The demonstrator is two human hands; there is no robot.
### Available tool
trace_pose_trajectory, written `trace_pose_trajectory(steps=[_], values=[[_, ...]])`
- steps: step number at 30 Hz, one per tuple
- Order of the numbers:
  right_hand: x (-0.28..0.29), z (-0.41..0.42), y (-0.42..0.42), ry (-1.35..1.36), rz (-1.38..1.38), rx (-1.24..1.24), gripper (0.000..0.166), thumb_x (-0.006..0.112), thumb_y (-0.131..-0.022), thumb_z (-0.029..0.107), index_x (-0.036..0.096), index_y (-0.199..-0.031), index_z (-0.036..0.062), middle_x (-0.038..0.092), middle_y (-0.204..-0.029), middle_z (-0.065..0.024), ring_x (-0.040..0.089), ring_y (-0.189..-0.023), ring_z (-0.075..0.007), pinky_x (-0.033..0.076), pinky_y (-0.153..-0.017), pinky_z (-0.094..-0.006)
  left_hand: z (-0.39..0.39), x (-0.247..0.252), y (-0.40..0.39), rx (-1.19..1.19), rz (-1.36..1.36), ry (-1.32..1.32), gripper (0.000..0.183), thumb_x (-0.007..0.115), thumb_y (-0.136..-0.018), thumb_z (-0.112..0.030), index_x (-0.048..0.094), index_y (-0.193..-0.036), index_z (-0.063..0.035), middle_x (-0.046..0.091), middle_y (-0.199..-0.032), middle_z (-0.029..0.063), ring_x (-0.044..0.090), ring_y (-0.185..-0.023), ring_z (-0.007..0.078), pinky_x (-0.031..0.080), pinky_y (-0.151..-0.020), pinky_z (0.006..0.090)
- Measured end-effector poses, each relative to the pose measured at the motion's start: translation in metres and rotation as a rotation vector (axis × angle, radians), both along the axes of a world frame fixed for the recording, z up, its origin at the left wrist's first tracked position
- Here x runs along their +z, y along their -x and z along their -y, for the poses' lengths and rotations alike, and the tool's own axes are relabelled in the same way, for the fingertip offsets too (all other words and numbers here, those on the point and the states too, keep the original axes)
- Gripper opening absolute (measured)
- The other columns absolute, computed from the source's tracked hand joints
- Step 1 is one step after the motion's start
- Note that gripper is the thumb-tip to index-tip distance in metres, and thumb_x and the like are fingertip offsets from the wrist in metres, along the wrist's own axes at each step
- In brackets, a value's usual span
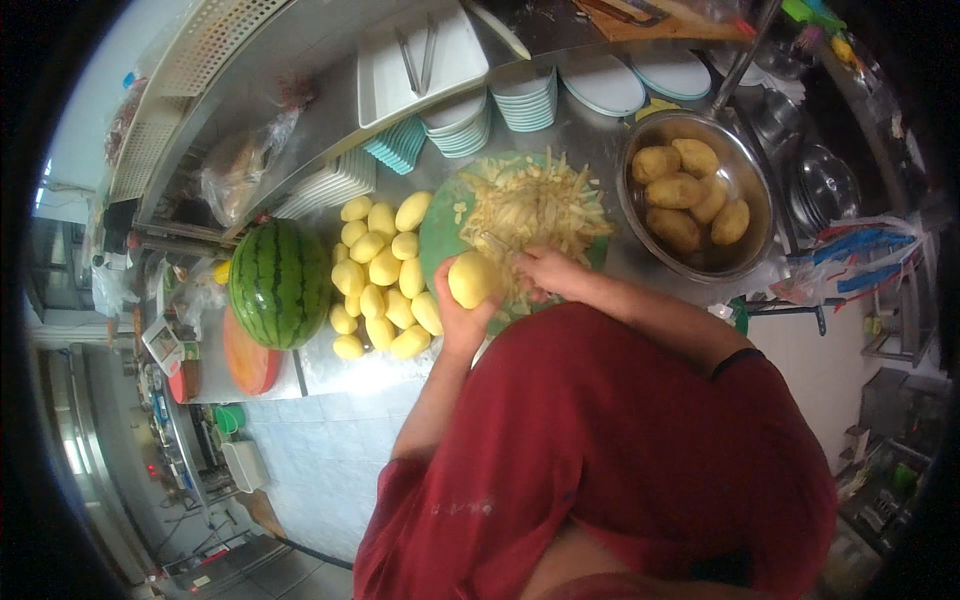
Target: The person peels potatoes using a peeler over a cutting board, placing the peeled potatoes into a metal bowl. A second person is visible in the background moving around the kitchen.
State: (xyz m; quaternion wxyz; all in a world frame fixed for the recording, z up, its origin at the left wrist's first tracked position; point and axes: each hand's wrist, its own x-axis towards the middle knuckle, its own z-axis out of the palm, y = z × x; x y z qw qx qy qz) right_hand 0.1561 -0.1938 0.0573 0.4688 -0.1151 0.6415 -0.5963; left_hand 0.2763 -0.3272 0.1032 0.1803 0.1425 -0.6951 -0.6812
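My left hand (459, 322) grips a peeled yellow potato (472, 280), its thumb and fingers around the sides. Just to the right, my right hand (551, 271) is curled around what looks like a vegetable peeler (495, 244); blur and the fingers hide most of it. Both hands are over a round green cutting board (442, 217). A large heap of potato peelings (536, 199) covers much of this board. Left of it, several peeled potatoes (384, 266) lie close together on the steel counter (405, 367).
A steel bowl (763, 206) at right holds several unpeeled potatoes (673, 191). At left sit a watermelon (277, 285) and an orange-red round board (250, 349). Stacked dishes (523, 97) line the back, under a shelf bearing a white tray (382, 64) with metal tongs (420, 56).
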Motion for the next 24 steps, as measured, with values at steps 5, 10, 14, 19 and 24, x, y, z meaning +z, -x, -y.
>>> trace_pose_trajectory(steps=[5, 10, 14, 19, 24], values=[[0.001, 0.005, 0.003, 0.348, 0.486, -0.129, 0.03, 0.046, -0.099, 0.031, 0.054, -0.11, 0.0043, 0.062, -0.081, -0.0057, 0.06, -0.065, -0.0187, 0.049, -0.053, -0.0319, -0.004, -0.003, 0.021, -0.164, -0.12, 0.482, 0.076, 0.079, -0.068, -0.012, 0.036, -0.13, -0.0086, 0.033, -0.144, 0.0198, 0.039, -0.131, 0.0298, 0.037, -0.104, 0.0423], [0.018, -0.002, 0.013, 0.169, -0.099, -0.439, 0.028, 0.049, -0.098, 0.03, 0.058, -0.106, 0.0039, 0.064, -0.085, -0.0084, 0.061, -0.077, -0.0184, 0.049, -0.069, -0.0337, 0.006, 0.011, 0.014, -0.396, 0.145, -0.115, 0.081, 0.077, -0.073, -0.013, 0.031, -0.141, -0.0107, 0.037, -0.142, 0.0174, 0.044, -0.127, 0.0306, 0.043, -0.099, 0.0417], [0.044, 0.0, 0.001, 0.131, -0.681, -0.325, 0.027, 0.053, -0.096, 0.027, 0.058, -0.096, 0.0008, 0.061, -0.083, -0.0149, 0.059, -0.072, -0.0239, 0.046, -0.069, -0.0382, 0.015, 0.014, 0.011, -0.525, 0.318, -0.786, 0.082, 0.072, -0.076, -0.01, 0.026, -0.145, -0.0094, 0.048, -0.131, 0.0164, 0.056, -0.112, 0.0276, 0.052, -0.086, 0.0391], [0.04, 0.006, 0.008, 0.123, -0.687, -0.294, 0.027, 0.054, -0.094, 0.027, 0.054, -0.09, 0.001, 0.058, -0.076, -0.0191, 0.057, -0.07, -0.0366, 0.045, -0.066, -0.0426, 0.012, -0.009, 0.023, -0.371, 0.28, -0.391, 0.068, 0.068, -0.077, -0.009, 0.036, -0.137, -0.0047, 0.053, -0.118, 0.009, 0.054, -0.107, 0.0207, 0.049, -0.085, 0.0352], [0.026, -0.019, -0.005, -0.096, -0.99, -0.114, 0.026, 0.053, -0.094, 0.032, 0.058, -0.093, 0.0058, 0.063, -0.079, -0.0172, 0.062, -0.073, -0.0375, 0.047, -0.065, -0.0458, 0.017, -0.011, 0.013, -0.228, 0.265, -0.499, 0.057, 0.067, -0.078, -0.01, 0.042, -0.128, -0.0027, 0.054, -0.112, 0.0088, 0.056, -0.097, 0.0186, 0.049, -0.083, 0.0331]])
